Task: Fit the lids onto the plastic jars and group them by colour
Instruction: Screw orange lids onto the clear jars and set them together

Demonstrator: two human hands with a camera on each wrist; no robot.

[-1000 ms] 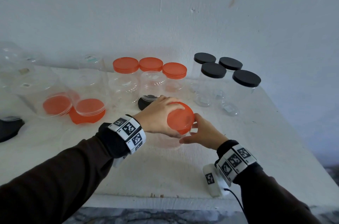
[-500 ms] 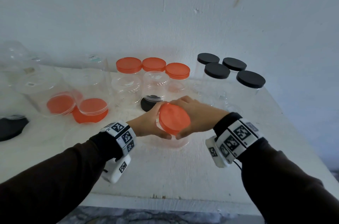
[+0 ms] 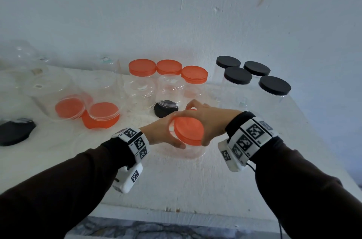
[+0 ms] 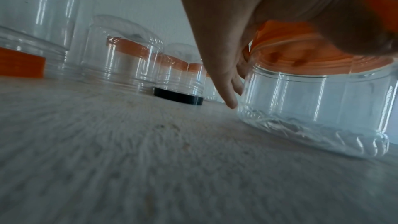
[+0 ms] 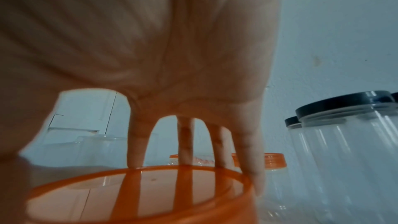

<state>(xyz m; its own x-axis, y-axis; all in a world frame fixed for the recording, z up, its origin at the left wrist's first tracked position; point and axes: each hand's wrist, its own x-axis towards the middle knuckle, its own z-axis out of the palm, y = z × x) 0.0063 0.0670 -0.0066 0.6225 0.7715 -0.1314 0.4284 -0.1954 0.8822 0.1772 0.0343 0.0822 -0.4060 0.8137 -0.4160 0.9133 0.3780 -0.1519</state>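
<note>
Black comes first on the far left, where a black lid point(image 3: 16, 131) lies at the edge of the white worktop point(image 3: 186, 184). Next to it are see-through jars turned upside down over orange lids point(image 3: 103, 115). Then comes the left hand point(image 3: 158, 131). It is curled around the side of a clear jar point(image 3: 182, 150) and holds it in place near the front of the worktop. On top of this jar sits an orange lid point(image 3: 189, 131), and it looks tilted, not flat yet. The right hand point(image 3: 209, 121) comes over the lid from the right, with its fingers point(image 5: 187, 142) spread and bent down around the rim, gripping it. The lid is right under this hand, and the jar stands straight up under the lid, so I think the next move is a push down and a turn with the right hand while the left hand keeps the jar from spinning. Behind the hands is a group of jars with orange tops point(image 3: 168, 67). One upside-down jar stands on a black lid point(image 3: 166, 109) in front of them. Far right is a group of four jars with black tops point(image 3: 274, 86).
</note>
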